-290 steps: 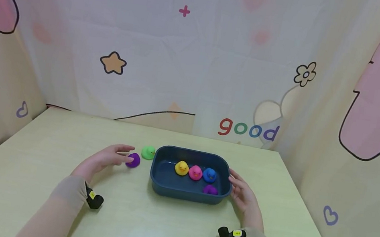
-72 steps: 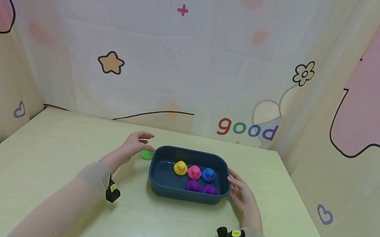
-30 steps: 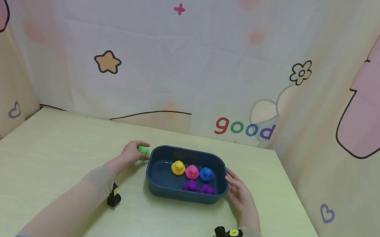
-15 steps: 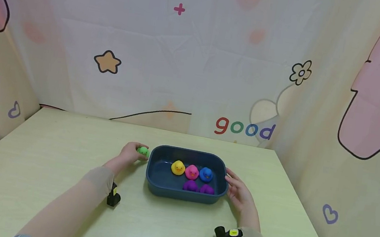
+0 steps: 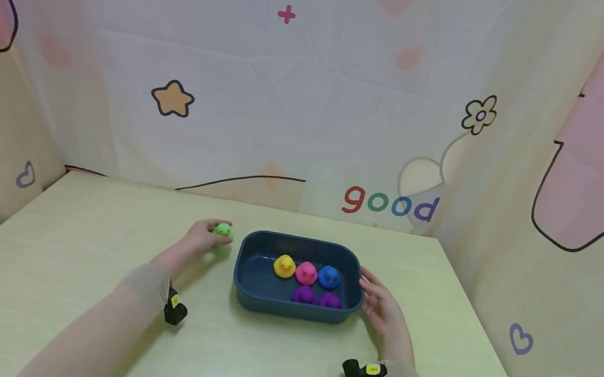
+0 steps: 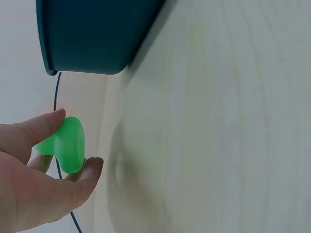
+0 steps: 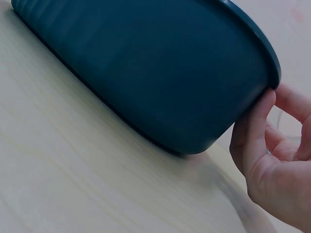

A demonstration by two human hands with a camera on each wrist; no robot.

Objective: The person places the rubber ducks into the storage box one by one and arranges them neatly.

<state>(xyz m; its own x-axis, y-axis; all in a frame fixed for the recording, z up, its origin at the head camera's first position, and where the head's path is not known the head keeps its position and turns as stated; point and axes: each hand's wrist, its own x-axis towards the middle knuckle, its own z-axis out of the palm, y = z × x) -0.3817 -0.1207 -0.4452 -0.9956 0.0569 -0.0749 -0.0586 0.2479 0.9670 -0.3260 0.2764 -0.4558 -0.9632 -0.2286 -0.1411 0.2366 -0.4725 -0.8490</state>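
Observation:
My left hand (image 5: 196, 240) pinches a small green toy duck (image 5: 223, 230) between thumb and fingers, left of a dark blue rectangular tub (image 5: 293, 310). In the left wrist view the green duck (image 6: 70, 145) is off the table, its shadow falling on the tabletop. The fingertips of my right hand (image 5: 384, 313) rest against the tub's right end, just under the rim. Inside the tub sit a yellow duck (image 5: 284, 267), a pink duck (image 5: 306, 273) and a blue duck (image 5: 329, 277) in a row. Two purple ducks (image 5: 304, 294) lie in front, partly hidden by the near wall.
The tub stands on a pale wooden table (image 5: 254, 362). A printed curtain (image 5: 228, 56) rises behind the table's back edge and along both sides. A small black camera (image 5: 176, 309) is strapped to the left wrist, another camera (image 5: 363, 372) to the right.
A second purple duck, earlier by my left hand, is now in the tub. My left hand has since taken the green duck and raised it from the table. The right hand stays put.

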